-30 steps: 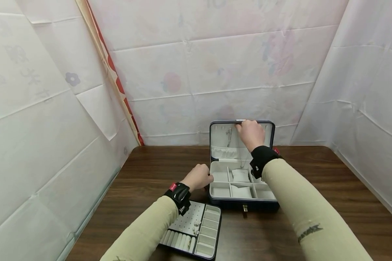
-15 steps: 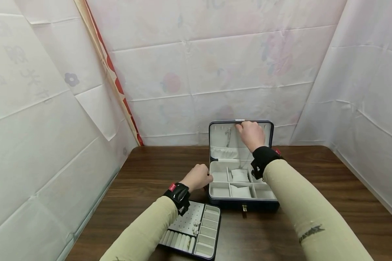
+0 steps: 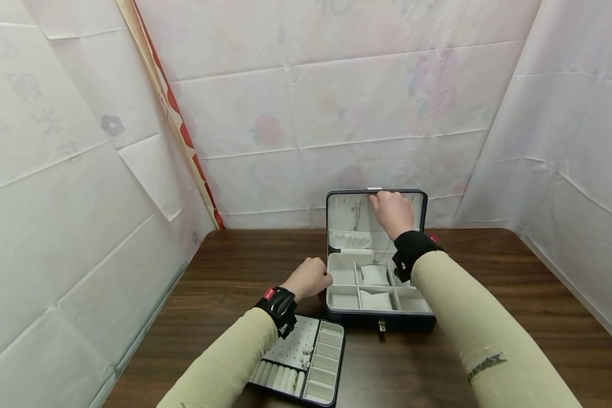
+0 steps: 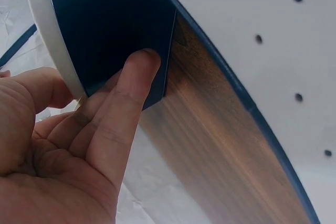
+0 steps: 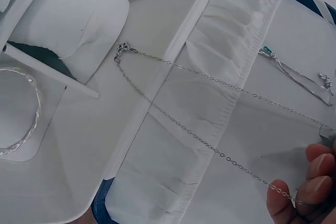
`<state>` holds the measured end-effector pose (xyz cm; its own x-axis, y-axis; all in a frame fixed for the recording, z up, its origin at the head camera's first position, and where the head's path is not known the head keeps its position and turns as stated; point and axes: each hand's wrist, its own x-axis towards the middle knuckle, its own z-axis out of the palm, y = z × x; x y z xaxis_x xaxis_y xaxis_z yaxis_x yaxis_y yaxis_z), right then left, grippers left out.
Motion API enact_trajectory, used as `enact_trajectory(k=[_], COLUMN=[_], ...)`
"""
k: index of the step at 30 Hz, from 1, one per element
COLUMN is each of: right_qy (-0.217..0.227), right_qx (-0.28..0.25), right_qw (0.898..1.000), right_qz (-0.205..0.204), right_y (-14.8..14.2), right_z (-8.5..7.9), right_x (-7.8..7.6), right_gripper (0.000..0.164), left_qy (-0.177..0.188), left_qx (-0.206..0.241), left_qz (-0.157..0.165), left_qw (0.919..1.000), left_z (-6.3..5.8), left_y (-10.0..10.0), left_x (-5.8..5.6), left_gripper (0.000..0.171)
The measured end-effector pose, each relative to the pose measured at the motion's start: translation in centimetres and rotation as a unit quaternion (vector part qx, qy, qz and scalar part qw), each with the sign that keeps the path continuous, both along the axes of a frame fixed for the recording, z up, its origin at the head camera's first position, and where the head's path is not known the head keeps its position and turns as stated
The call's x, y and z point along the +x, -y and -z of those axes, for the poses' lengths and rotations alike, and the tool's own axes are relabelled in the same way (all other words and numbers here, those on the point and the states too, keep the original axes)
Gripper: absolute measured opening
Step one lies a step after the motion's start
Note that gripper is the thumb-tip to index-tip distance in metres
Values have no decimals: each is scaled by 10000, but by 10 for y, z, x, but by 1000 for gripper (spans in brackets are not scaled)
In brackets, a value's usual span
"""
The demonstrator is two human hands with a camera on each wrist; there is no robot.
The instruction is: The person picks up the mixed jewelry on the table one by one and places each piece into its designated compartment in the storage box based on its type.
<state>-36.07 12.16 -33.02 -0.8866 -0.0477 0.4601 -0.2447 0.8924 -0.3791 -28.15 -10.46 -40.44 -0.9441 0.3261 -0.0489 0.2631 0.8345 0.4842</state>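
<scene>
A dark blue jewelry box (image 3: 357, 319) with a white compartmented inside stands with its lid (image 3: 343, 211) raised. My left hand (image 3: 308, 277) grips the box's left wall, thumb over the white rim and fingers against the blue outside in the left wrist view. At the lid's top edge, my right hand (image 3: 394, 212) pinches a thin silver chain necklace (image 5: 211, 78). Its strands hang from the curled fingers past a gathered pocket (image 5: 210, 72). Another necklace (image 5: 302, 85) with a green stone hangs on the lid lining. The right palm is out of view.
A blue-edged jewelry tray (image 3: 321, 362) with ring rolls, small compartments and earrings lies front left, partly under the left forearm. White cushions (image 3: 374, 275) and a silver bracelet (image 5: 37, 98) sit in the box. White sheeting (image 3: 265, 102) encloses the wooden table (image 3: 245, 249).
</scene>
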Motion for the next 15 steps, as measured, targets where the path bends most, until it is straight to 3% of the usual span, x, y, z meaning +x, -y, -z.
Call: enact_trajectory(k=[15], right_qy=[182], right_qx=[206], right_qw=[9996], right_qz=[-107], right_y=[-3], right_z=[0], right_x=[3], right_gripper=[38], left_qy=[-50], left_qx=[92], left_qz=[110], left_qw=[9999], left_z=[-1], left_y=[1], left_x=[2], left_gripper=[42])
